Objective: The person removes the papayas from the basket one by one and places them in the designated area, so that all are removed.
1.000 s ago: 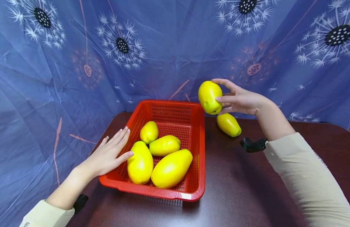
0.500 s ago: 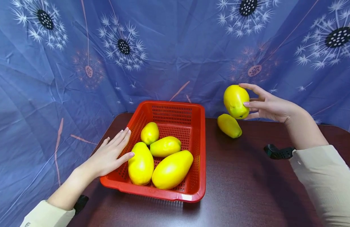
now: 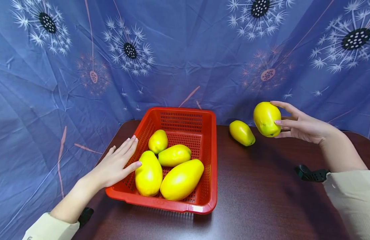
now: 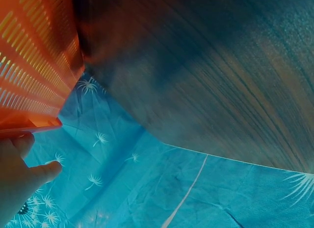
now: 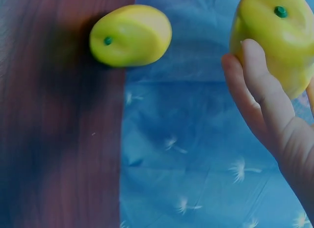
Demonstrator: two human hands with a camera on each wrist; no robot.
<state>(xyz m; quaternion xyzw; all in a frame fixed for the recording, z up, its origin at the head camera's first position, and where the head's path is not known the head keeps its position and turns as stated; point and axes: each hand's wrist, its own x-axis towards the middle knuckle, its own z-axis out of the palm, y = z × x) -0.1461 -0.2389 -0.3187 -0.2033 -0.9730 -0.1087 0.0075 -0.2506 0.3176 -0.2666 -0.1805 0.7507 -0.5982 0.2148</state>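
Note:
My right hand (image 3: 306,126) holds a yellow papaya (image 3: 266,119) by its right side, fingers and thumb spread round it, above the right part of the table. The green stem end of this papaya (image 5: 277,39) shows in the right wrist view. Left of it, a smaller papaya (image 3: 242,133) lies on the table near the back edge. My left hand (image 3: 114,165) rests with straight fingers on the left rim of a red plastic basket (image 3: 209,160); its thumb reaches over the inside. Several papayas lie in the basket, among them a large one (image 3: 182,180) at the front.
The dark wooden table (image 3: 248,200) spreads to the right of the basket and in front of it. A blue curtain (image 3: 185,50) with dandelion prints hangs close behind the table's back edge and along its left side.
My right hand has carried the papaya from beside the basket's back right corner to the right, past the papaya on the table, and lowered it somewhat. The left hand stays put.

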